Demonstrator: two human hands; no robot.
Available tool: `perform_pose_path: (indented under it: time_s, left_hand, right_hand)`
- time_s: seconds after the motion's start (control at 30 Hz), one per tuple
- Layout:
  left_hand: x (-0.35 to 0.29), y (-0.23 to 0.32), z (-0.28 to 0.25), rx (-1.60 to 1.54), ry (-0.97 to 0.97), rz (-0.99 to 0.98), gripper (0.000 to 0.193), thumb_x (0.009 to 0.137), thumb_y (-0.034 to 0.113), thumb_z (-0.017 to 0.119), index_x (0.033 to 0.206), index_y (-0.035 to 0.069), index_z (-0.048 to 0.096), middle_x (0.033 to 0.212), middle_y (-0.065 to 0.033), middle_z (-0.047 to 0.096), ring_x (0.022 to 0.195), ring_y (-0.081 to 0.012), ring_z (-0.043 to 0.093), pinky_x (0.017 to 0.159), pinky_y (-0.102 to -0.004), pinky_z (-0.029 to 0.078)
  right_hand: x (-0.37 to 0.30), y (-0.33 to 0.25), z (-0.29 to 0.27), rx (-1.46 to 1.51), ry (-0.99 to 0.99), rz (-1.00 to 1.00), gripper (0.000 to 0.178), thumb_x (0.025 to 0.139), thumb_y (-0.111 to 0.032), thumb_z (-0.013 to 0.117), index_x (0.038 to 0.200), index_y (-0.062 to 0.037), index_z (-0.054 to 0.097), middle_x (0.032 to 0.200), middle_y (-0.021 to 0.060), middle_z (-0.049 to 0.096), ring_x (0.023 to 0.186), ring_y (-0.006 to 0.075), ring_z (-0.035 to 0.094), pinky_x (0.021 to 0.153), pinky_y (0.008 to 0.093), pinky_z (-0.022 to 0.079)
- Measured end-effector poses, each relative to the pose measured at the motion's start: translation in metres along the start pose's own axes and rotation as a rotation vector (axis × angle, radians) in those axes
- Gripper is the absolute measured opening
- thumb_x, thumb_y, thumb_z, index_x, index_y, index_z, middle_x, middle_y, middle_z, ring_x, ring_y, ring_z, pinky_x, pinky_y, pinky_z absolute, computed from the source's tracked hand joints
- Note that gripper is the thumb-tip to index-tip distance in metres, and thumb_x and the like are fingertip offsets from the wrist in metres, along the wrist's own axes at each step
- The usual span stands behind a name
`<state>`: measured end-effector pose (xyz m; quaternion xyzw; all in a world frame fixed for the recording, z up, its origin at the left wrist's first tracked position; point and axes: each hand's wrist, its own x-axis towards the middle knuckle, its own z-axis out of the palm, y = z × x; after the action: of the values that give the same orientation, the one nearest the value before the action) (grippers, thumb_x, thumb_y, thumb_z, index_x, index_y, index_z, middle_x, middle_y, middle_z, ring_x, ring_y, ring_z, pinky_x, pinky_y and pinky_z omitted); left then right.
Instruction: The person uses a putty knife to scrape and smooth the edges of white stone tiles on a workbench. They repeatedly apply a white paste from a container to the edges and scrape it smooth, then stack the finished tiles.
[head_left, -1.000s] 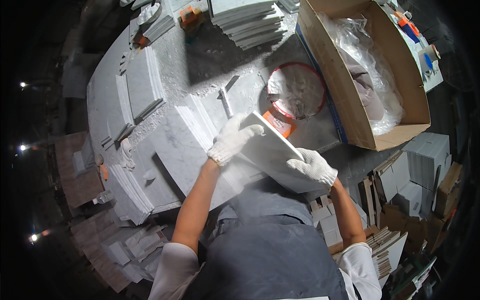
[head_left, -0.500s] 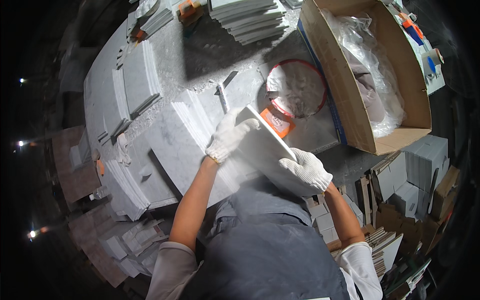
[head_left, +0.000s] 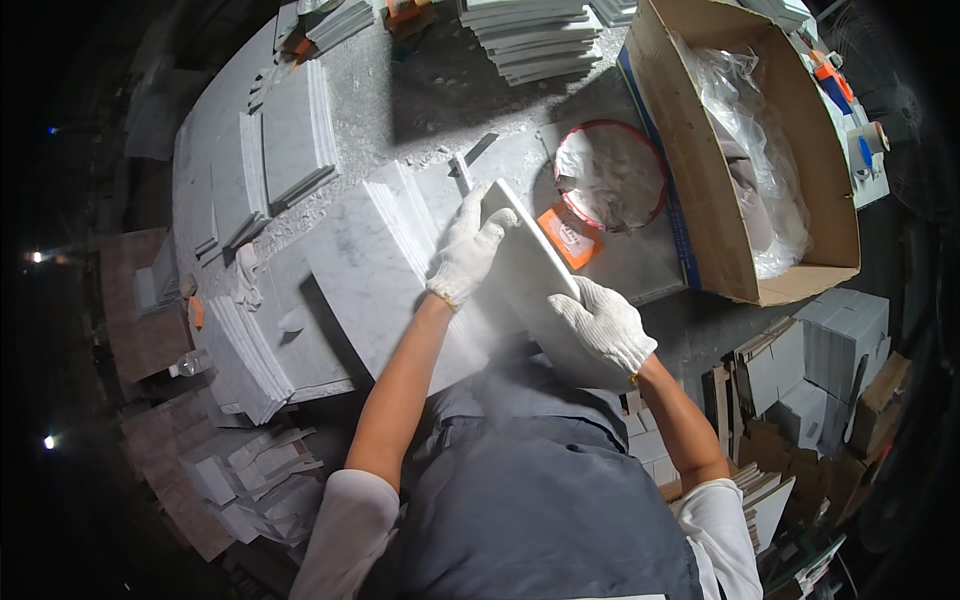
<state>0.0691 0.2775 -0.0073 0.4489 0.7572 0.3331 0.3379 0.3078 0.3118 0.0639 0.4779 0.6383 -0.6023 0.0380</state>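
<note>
My left hand [head_left: 468,250], in a white knit glove, grips the upper left part of a white tile [head_left: 525,285], thumb on its near face. On the tile's right long edge closes my gloved right hand [head_left: 604,322]. The tile is held tilted in front of my dark apron, above the table's near edge. To its left lies a stack of grey-veined marble tiles [head_left: 365,265]. An orange square card [head_left: 570,237] and a round red-rimmed container [head_left: 612,172] of whitish material sit just beyond the tile. Past my left fingers lies a dark flat strip [head_left: 482,152].
An open cardboard box [head_left: 675,150] with clear plastic [head_left: 775,200] inside stands at the right. More tile stacks [head_left: 530,45] rest at the far side and at the left [head_left: 245,350]. White boxes [head_left: 845,325] stand low at the right, beside the table.
My view has shifted, so the table's contents appear farther right and slightly higher. Both hands still hold the tile, its top edge now higher in view. My right hand has moved slightly left and up.
</note>
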Motion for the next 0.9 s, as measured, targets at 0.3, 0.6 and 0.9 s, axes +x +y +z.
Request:
perform_pose_path:
  time_s: [0.3,0.6,0.9]
  left_hand:
    - [-0.003,0.002,-0.006,0.055,0.010,0.050,0.071,0.097,0.038,0.069,0.152,0.004,0.040,0.148,-0.0226,0.051,0.138,-0.0395,0.046,0.115,-0.0453,0.037]
    - [-0.001,0.011,-0.003,0.045,0.058,-0.020,0.075,0.097,0.046,0.066,0.152,0.002,0.039,0.150,-0.0227,0.048,0.137,-0.0398,0.044,0.116,-0.0472,0.035]
    - [-0.069,0.094,0.063,-0.113,0.264,-0.319,0.110,0.086,0.053,0.077,0.164,0.010,0.014,0.159,-0.0247,0.038,0.142,-0.0350,0.045,0.115,-0.0417,0.039]
  right_hand:
    - [-0.007,-0.018,0.004,-0.013,0.024,0.053,0.046,0.099,-0.044,0.060,0.130,-0.0113,0.065,0.107,0.0091,0.075,0.098,0.0239,0.071,0.090,0.0369,0.053]
    - [0.001,-0.010,-0.007,-0.076,-0.003,0.019,0.047,0.101,-0.040,0.058,0.136,-0.0098,0.062,0.110,0.0154,0.073,0.099,0.0290,0.071,0.090,0.0382,0.053]
    - [0.016,0.004,-0.003,-0.400,-0.016,-0.200,0.043,0.100,-0.044,0.049,0.116,-0.0071,0.065,0.100,0.0215,0.072,0.094,0.0418,0.070,0.082,0.0492,0.054]
